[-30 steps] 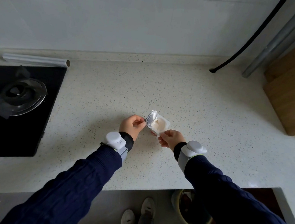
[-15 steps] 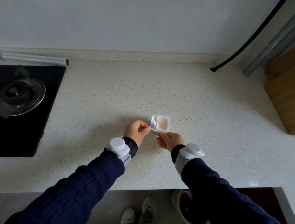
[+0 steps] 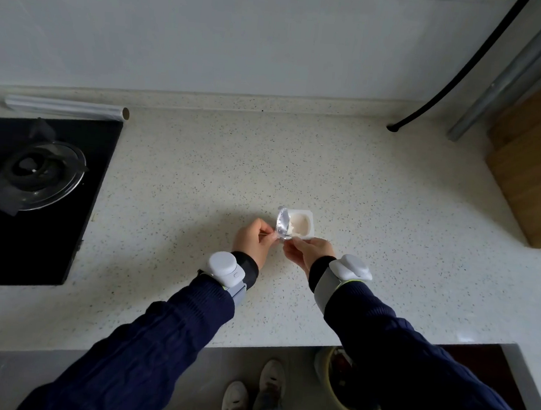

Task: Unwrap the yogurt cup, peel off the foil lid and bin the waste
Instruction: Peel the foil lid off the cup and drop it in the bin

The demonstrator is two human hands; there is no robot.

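I see the foil lid now folded back further than a second ago, my left hand pinching it; right hand grips the yogurt cup mid-tabletop (nearly free, binning next).

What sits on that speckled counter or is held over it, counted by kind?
Yogurt cup: 1
Foil lid, mostly peeled back: 1
Roll of film by the wall: 1
Wooden board: 1
Total: 4
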